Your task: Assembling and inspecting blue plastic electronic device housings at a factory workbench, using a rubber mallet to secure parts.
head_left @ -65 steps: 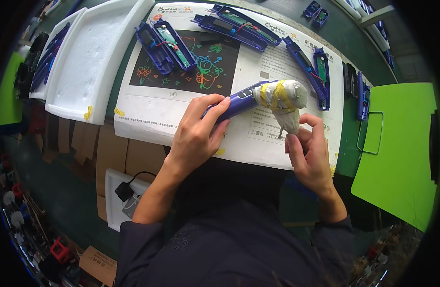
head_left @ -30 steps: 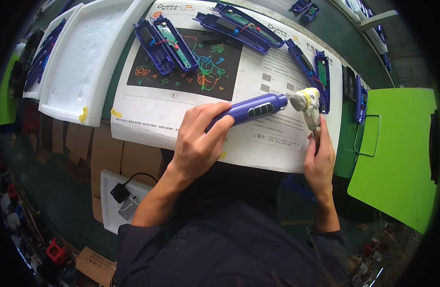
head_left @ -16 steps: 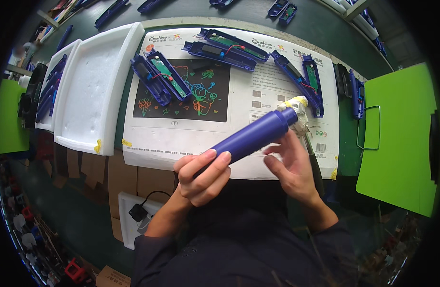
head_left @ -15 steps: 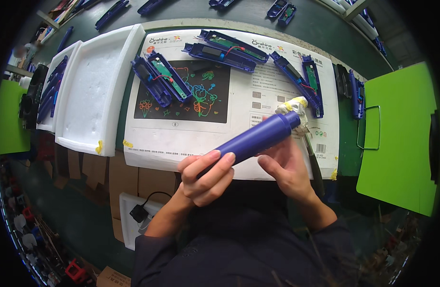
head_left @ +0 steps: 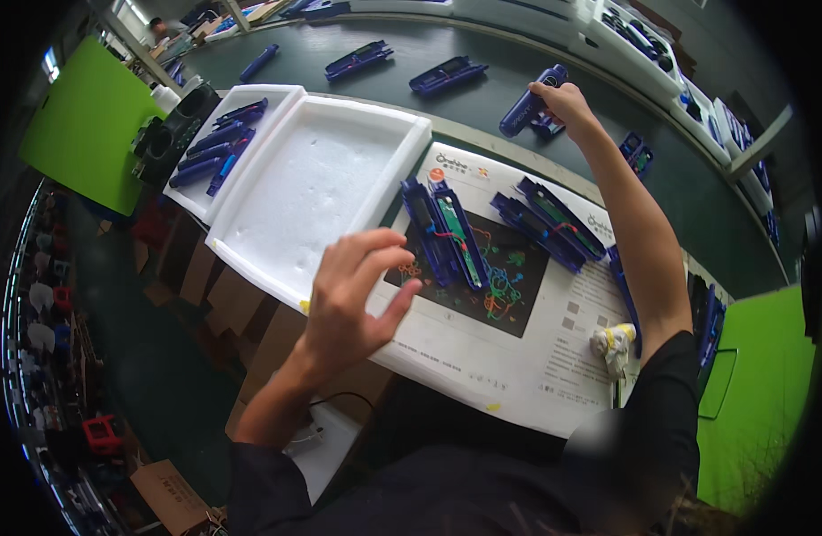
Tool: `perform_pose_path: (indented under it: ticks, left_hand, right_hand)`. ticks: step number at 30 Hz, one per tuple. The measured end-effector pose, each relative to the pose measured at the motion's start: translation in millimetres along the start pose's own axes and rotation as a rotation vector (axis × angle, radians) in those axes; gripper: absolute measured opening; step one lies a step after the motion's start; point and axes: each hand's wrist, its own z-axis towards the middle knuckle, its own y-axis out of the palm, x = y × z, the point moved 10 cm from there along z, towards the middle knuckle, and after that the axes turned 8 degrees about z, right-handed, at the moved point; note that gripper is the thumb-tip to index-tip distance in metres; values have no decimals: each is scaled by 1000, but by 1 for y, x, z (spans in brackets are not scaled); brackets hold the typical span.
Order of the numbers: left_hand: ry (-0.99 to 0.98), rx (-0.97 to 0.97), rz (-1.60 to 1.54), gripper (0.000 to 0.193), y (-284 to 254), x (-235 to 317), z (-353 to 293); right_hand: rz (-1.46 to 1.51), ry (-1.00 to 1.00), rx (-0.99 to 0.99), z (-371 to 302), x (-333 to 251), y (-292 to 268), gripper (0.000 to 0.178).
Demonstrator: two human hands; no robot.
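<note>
My right hand is stretched out over the dark green surface beyond the work mat. Its fingers are closed on the upper part of a dark blue tube-shaped casing, which slants over another blue part mostly hidden behind it. My left hand holds nothing, thumb and fingers apart, above the near left edge of the white printed sheet. On that sheet lie an opened blue casing with a green circuit board and red wire, and a second opened casing. My right forearm partly covers another blue casing.
An open white foam tray stands left of the sheet, beside a smaller foam tray with several blue casings. More casings are spread along the dark green surface. A yellow-taped white bundle sits near my right elbow.
My right hand has carried the blue tube from in front of me to the far surface. The left hand has let go of it and moved left. The view has turned.
</note>
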Motion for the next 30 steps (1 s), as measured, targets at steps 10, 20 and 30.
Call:
perform_pose_path:
  ticks: [10,20,30]
  left_hand:
    - [-309,-284,654,56,72,-377,180]
    - [-646,-588,741,104,159,-579,234]
    - [-668,-500,753,61,140,-521,222]
  right_hand:
    - [-1001,-279,103,95,-51,113,40]
    - [-1261,-704,-563,51,-83,315,67]
    - [-962,-1322,-322,-1,-97,277,34]
